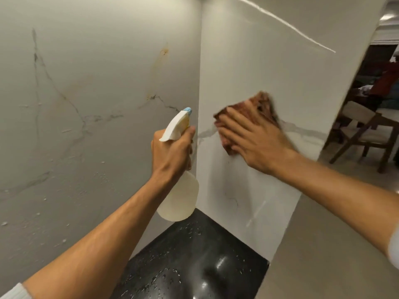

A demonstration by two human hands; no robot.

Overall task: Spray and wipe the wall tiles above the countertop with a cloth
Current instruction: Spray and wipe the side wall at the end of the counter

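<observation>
Two bare forearms reach in from the bottom corners, pale sleeve cuffs just showing at the frame's edges. Below them, the black countertop (194, 262) runs into the corner, glossy and speckled with droplets. Left wall tiles (86, 104) are grey-veined, with a rusty streak up high and beads of liquid scattered low. Off to the right, past the wall's end, a wooden chair (367, 134) sits in another room, well apart from the work.

Left hand (172, 147) is wrapped tight around the neck of the white spray bottle (180, 197), nozzle tipped blue and aimed up toward the corner, bottle body hanging just above the counter. Right hand (254, 139) is spread flat, fingers together, pressing the brown cloth (259, 104) against the right wall tile (269, 61); the cloth pokes out above and left of the fingertips, blurred.
</observation>
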